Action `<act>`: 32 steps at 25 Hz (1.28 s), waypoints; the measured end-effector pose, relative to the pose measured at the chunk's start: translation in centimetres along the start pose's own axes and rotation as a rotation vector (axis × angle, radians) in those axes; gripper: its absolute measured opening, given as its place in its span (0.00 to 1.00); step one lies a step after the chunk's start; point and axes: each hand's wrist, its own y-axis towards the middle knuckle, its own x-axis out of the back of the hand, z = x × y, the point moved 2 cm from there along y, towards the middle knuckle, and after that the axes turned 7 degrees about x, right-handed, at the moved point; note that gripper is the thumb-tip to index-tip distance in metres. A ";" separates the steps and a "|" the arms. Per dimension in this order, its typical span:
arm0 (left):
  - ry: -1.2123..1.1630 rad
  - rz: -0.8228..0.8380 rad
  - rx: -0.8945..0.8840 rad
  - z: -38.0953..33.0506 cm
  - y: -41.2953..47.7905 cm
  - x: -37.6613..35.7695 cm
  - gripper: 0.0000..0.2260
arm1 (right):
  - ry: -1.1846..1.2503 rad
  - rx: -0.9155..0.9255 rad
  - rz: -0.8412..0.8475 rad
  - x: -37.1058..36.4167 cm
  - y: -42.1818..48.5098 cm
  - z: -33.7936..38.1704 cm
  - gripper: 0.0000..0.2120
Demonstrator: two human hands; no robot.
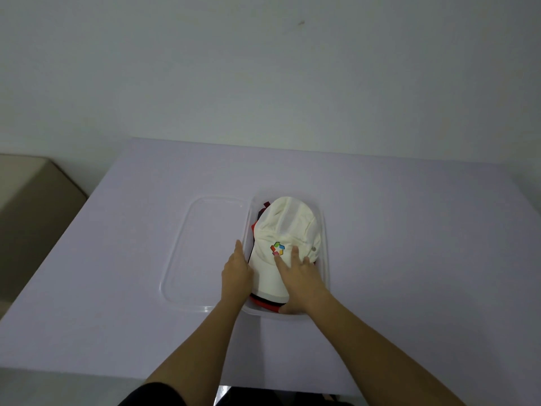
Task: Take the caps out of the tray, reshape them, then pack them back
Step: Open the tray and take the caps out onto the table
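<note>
Cream-white fabric cap with multicolour logo [288, 230] tops the stack in the clear plastic tray [325, 259], with a red cap [263, 303] under it. Left hand [237, 271] lies flat against its left side, right hand [298, 276] spread flat on the front panel; neither grip is closed on anything. Risk: a one-sided lift drags the red cap along, or the light tray slides on the lavender tabletop [409, 230] into the clear lid [205, 244] beside it.

A: We see dim, even light, greyish and cool, with no hard shadows on the desk [409, 230].
B: We agree. The white cap [289, 227] is our brightest patch, yet without glare.
A: We notice the wall [263, 68] darkening toward the corners.
B: And we find everything slightly soft and grainy, the desk's lines splayed by the wide lens.
</note>
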 end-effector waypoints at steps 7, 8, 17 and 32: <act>-0.003 -0.001 -0.009 -0.4 -0.5 0.4 0.22 | 0.061 -0.015 0.071 1.1 -0.2 0.5 0.54; -0.009 0.007 -0.013 -0.4 -0.6 0.5 0.22 | 0.096 -0.025 0.072 1.3 -0.3 0.7 0.51; -0.305 0.102 0.069 0.3 -0.6 1.1 0.19 | 0.411 -0.057 -0.470 0.8 -3.8 -1.4 0.40; -0.194 0.005 0.064 0.1 -0.2 -0.2 0.20 | 0.196 -0.207 -0.437 -5.4 -5.4 -20.1 0.42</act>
